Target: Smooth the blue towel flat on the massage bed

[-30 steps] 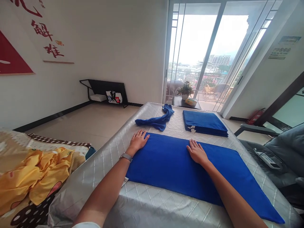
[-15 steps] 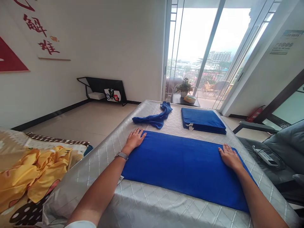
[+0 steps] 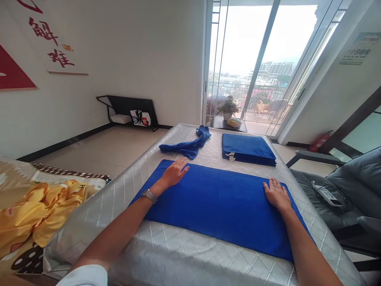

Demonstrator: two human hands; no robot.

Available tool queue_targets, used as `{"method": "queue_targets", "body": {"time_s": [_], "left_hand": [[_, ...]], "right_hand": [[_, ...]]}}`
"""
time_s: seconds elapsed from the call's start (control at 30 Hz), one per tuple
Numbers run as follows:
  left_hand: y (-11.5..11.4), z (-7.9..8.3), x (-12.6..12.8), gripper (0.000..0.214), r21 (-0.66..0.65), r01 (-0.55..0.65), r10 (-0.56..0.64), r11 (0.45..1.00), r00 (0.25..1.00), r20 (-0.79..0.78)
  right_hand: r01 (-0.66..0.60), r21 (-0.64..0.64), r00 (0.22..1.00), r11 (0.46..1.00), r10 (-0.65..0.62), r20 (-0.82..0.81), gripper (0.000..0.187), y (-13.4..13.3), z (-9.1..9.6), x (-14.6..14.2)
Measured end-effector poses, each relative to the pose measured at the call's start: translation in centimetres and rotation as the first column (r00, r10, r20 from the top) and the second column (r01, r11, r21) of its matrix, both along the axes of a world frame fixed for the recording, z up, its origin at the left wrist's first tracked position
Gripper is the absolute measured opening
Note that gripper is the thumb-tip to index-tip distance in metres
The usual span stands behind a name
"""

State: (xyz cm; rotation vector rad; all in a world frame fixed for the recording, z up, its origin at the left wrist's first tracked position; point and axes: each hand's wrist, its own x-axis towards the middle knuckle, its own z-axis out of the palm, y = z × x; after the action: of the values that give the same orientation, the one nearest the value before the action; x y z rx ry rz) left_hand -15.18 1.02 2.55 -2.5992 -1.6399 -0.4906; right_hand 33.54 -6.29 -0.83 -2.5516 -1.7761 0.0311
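A blue towel (image 3: 220, 202) lies spread flat across the silver quilted mattress (image 3: 166, 254) in front of me. My left hand (image 3: 174, 173) rests flat on the towel's far left part, fingers stretched out, a watch on the wrist. My right hand (image 3: 276, 194) lies flat on the towel near its right end, fingers apart. Neither hand holds anything. Beyond the towel, a crumpled blue towel (image 3: 187, 144) lies at the far left of the mattress. A neat stack of folded blue towels (image 3: 247, 148) sits at the far right.
A yellow patterned blanket (image 3: 32, 214) lies on a bed at the left. A grey chair (image 3: 342, 194) with a remote on it stands close at the right. A small table with a potted plant (image 3: 228, 108) stands before the glass balcony doors.
My right hand slid from the towel's middle to its right end. My left hand has moved from the left edge inward onto the towel. The towel now lies flatter.
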Motion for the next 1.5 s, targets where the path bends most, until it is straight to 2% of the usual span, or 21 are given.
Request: {"method": "queue_targets", "body": {"time_s": [0.1, 0.17, 0.27, 0.33, 0.4, 0.47, 0.6, 0.73, 0.83, 0.9, 1.03, 1.23, 1.3, 1.37, 1.43, 1.5], "left_hand": [[-1.4, -0.1, 6.2, 0.066, -0.034, 0.246, -0.247, 0.969, 0.969, -0.028], [-1.9, -0.7, 10.2, 0.071, -0.042, 0.325, -0.326, 0.945, 0.945, -0.028], [-1.8, -1.8, 14.1, 0.074, -0.079, 0.315, -0.317, 0.946, 0.948, -0.015], [-1.4, -2.4, 14.9, 0.077, -0.125, 0.259, -0.262, 0.958, 0.965, -0.009], [-0.9, -2.8, 14.2, 0.081, -0.164, 0.192, -0.196, 0.968, 0.980, -0.010], [-0.3, -2.9, 12.2, 0.082, -0.176, 0.129, -0.135, 0.976, 0.991, -0.017], [0.9, -2.7, 5.6, 0.083, -0.187, -0.026, 0.014, 0.982, 0.998, -0.062], [1.9, -2.7, -1.8, 0.082, -0.205, -0.226, 0.204, 0.952, 0.971, -0.122], [2.3, -2.9, -5.1, 0.079, -0.196, -0.323, 0.302, 0.926, 0.944, -0.130], [2.5, -3.1, -5.9, 0.080, -0.195, -0.339, 0.319, 0.920, 0.939, -0.124], [2.5, -3.2, -5.7, 0.083, -0.203, -0.336, 0.318, 0.920, 0.941, -0.119], [2.4, -3.1, -5.4, 0.083, -0.194, -0.343, 0.326, 0.919, 0.938, -0.115], [2.4, -3.1, -5.4, 0.082, -0.196, -0.343, 0.327, 0.919, 0.939, -0.110], [2.5, -3.2, -5.4, 0.082, -0.197, -0.344, 0.329, 0.918, 0.939, -0.106], [2.5, -3.2, -5.4, 0.081, -0.194, -0.343, 0.328, 0.919, 0.939, -0.106], [2.5, -3.3, -5.3, 0.081, -0.182, -0.342, 0.327, 0.922, 0.939, -0.108]], "right_hand": [[0.000, 0.007, 1.000, 1.000, 0.000, -0.013, 0.074, 0.0, 0.0, 0.0], [-0.002, 0.008, 1.000, 1.000, 0.002, -0.018, 0.074, -0.1, 0.1, -0.1], [-0.003, 0.003, 1.000, 1.000, 0.003, -0.019, 0.074, -0.2, 0.3, -0.2], [-0.003, 0.002, 1.000, 1.000, 0.003, -0.017, 0.073, -0.2, 0.3, -0.2], [-0.001, 0.003, 1.000, 1.000, 0.001, -0.018, 0.073, -0.2, 0.4, -0.3], [-0.001, 0.006, 1.000, 1.000, 0.001, -0.025, 0.073, -0.2, 0.4, -0.3], [-0.002, 0.017, 0.999, 1.000, 0.002, -0.036, 0.074, -0.3, 0.4, -0.3], [0.003, 0.023, 0.999, 1.000, -0.002, -0.040, 0.074, -0.2, 0.2, -0.2], [0.007, 0.022, 0.999, 1.000, -0.006, -0.044, 0.075, -0.1, 0.1, -0.1], [0.009, 0.023, 0.999, 1.000, -0.008, -0.043, 0.075, 0.0, 0.0, 0.0], [0.005, 0.016, 1.000, 1.000, -0.005, -0.025, 0.075, -0.1, 0.2, -0.1], [0.055, 0.015, 0.993, 0.998, -0.057, 0.100, 0.070, -0.4, 1.8, -1.4], [0.040, 0.026, 0.985, 0.999, -0.044, 0.165, 0.066, -0.5, 2.4, -3.1], [-0.028, 0.025, 0.980, 0.999, 0.023, 0.195, 0.064, -0.6, 2.9, -5.8], [-0.153, 0.012, 0.973, 0.988, 0.148, 0.177, 0.063, -0.6, 3.0, -9.4], [-0.316, 0.026, 0.943, 0.949, 0.310, 0.123, 0.065, -0.4, 2.9, -13.3]]}}
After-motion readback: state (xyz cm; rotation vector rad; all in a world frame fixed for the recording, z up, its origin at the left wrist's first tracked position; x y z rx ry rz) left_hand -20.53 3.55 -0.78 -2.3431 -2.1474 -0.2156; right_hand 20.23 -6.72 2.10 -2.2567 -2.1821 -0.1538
